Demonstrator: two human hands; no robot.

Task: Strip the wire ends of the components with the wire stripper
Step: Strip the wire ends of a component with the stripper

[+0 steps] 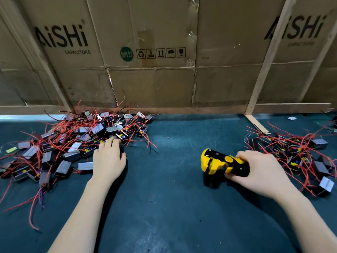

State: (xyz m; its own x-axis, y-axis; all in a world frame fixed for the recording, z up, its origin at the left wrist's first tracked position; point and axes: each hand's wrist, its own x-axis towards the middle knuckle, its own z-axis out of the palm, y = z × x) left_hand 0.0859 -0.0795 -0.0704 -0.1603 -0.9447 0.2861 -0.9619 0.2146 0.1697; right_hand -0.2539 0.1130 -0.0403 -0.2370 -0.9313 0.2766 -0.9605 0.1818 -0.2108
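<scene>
A large pile of small grey components (76, 141) with red wire leads lies on the left of the dark green mat (164, 207). My left hand (108, 157) reaches into the pile's right edge, fingers extended onto a component with yellow and black parts (121, 136); whether they hold it is unclear. My right hand (259, 170) grips the handles of a yellow-and-black wire stripper (222, 164), whose yellow head points left just above the mat. A second pile of similar components (295, 154) lies to the right of that hand.
Flattened cardboard boxes (155, 52) printed with capacitor branding form a wall behind the mat, braced by pale wooden battens (268, 57). Loose red wires trail off the left pile toward the near left. A tiny red scrap (167, 137) lies mid-mat.
</scene>
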